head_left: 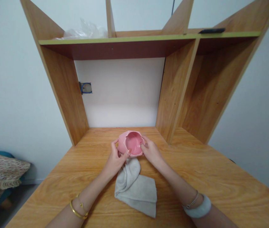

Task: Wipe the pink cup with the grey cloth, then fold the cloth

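A pink ashtray-like bowl with a faceted outside and notches in its rim is tilted so that its inside faces me. My left hand grips its left side, thumb over the lower rim and fingers behind. On the right side, my right hand pinches the rim with the thumb inside the bowl. A folded grey cloth lies on the desk just below the bowl, between my forearms. Its upper end reaches up under the bowl near my left hand; whether they touch I cannot tell.
The wooden desk carries a hutch with upright panels and a shelf. A clear plastic bag and a flat black object lie up there. An uncovered socket box shows in the wall. A patterned cushion is at far left.
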The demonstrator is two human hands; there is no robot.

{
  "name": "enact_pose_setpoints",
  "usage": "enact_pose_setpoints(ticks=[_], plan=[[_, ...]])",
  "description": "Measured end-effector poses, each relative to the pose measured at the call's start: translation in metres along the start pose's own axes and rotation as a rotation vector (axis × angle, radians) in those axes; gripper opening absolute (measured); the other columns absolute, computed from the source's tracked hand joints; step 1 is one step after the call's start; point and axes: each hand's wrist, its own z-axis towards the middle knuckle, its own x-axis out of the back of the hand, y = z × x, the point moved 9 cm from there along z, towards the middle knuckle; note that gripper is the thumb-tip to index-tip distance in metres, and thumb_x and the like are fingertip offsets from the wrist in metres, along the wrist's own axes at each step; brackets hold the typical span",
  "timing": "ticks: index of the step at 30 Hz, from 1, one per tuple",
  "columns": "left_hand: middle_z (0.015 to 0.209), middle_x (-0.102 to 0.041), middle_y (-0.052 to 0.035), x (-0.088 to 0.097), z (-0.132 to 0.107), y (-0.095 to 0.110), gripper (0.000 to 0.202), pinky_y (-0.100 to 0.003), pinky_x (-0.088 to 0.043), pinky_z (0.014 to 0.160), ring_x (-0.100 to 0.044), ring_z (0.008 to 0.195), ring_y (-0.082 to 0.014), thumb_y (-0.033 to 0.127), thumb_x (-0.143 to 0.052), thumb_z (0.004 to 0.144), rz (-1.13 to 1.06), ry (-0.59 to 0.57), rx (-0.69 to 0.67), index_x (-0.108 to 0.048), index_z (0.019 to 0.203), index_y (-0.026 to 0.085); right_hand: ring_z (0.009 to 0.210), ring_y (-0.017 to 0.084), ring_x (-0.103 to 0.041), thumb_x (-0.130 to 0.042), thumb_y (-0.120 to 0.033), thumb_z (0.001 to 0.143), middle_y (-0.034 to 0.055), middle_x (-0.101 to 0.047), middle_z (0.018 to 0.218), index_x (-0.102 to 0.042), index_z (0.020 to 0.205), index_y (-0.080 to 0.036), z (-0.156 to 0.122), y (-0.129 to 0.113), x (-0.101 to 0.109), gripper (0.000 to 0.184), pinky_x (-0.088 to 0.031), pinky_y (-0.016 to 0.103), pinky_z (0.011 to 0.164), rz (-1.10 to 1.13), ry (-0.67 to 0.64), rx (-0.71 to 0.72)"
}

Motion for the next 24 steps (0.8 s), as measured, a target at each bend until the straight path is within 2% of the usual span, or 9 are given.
enact_pose_setpoints(ticks=[2,4,5,8,12,17,24], plan=[[0.096,-0.057,-0.0067,0.001,0.000,0.010,0.049,-0.030,-0.047,0.067,-0.059,0.077,-0.0156,0.039,-0.049,0.079,0.153,-0.015,-0.102,-0.030,0.118,0.018,0.069,0.016,-0.058,-0.037,-0.013,0.070,0.0025,-0.064,0.077,-0.052,0.111,-0.017,0.004,0.003,0.015,0.044,-0.043,0.026,0.062,-0.049,0.025,0.000],[0.110,-0.051,-0.0084,0.002,0.000,0.018,0.041,-0.035,-0.040,0.084,-0.051,0.099,-0.0188,0.037,-0.049,0.080,0.328,-0.029,-0.191,-0.039,0.116,0.018,0.076,0.018,-0.058,-0.037,-0.014,0.071,0.0035,-0.065,0.082,-0.049,0.117,-0.018,0.009,0.011,0.033,0.048,-0.043,0.027,0.066,-0.128,0.066,-0.039],[0.112,-0.050,-0.0080,0.003,0.000,0.020,0.037,-0.035,-0.037,0.088,-0.048,0.104,-0.0192,0.036,-0.047,0.081,0.402,-0.041,-0.219,-0.043,0.113,0.018,0.080,0.019,-0.058,-0.037,-0.013,0.071,0.0044,-0.065,0.086,-0.049,0.118,-0.018,0.010,0.017,0.044,0.048,-0.043,0.028,0.068,-0.183,0.095,-0.074],[0.104,-0.054,-0.0068,0.002,0.001,0.019,0.027,-0.033,-0.037,0.087,-0.050,0.100,-0.0181,0.034,-0.040,0.085,0.529,-0.087,-0.244,-0.052,0.103,0.018,0.091,0.022,-0.056,-0.038,-0.015,0.072,0.0069,-0.063,0.099,-0.051,0.118,-0.019,0.014,0.038,0.072,0.047,-0.041,0.029,0.074,-0.386,0.159,-0.169],[0.094,-0.056,-0.0054,-0.003,0.000,0.017,0.027,-0.030,-0.040,0.081,-0.053,0.091,-0.0173,0.034,-0.036,0.087,0.603,-0.140,-0.249,-0.056,0.095,0.019,0.095,0.025,-0.056,-0.037,-0.017,0.075,0.0087,-0.062,0.103,-0.053,0.116,-0.021,0.015,0.067,0.093,0.044,-0.040,0.031,0.074,-0.588,0.165,-0.282],[0.092,-0.058,-0.0055,-0.008,-0.001,0.013,0.029,-0.029,-0.040,0.078,-0.054,0.088,-0.0177,0.035,-0.034,0.087,0.647,-0.180,-0.220,-0.058,0.092,0.019,0.093,0.024,-0.057,-0.037,-0.019,0.077,0.0089,-0.064,0.101,-0.054,0.115,-0.021,0.015,0.091,0.102,0.042,-0.040,0.029,0.071,-0.631,0.172,-0.330],[0.094,-0.062,-0.0053,-0.008,0.002,0.000,0.031,-0.026,-0.039,0.079,-0.055,0.091,-0.0179,0.037,-0.036,0.085,0.594,-0.218,-0.114,-0.060,0.090,0.018,0.093,0.024,-0.058,-0.036,-0.019,0.076,0.0092,-0.064,0.101,-0.058,0.110,-0.018,0.017,0.104,0.108,0.040,-0.040,0.026,0.070,-0.617,0.186,-0.348]])
